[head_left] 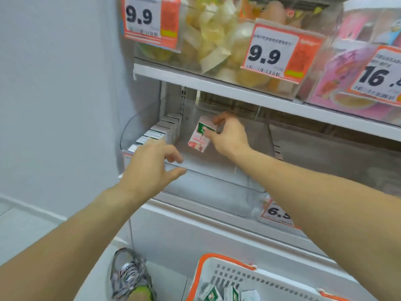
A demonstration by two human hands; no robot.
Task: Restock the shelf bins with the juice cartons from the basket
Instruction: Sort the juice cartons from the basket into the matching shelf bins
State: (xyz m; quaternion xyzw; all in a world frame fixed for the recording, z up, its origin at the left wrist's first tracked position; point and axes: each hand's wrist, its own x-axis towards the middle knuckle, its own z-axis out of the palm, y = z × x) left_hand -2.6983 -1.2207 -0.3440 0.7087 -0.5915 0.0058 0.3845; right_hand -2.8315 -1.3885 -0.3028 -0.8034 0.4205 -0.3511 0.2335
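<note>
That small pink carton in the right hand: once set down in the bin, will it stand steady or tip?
The carton looks stiff and boxy, so it probably keeps its shape. The right hand pinches it with fingers alone, suggesting it is light. Being taller than wide, it may tip unless it leans on the row of cartons.

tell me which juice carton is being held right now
The pink and white juice carton with the green top, tilted inside the clear shelf bin, pinched by the right hand. The row of cartons at the bin's left stands untouched.
</note>
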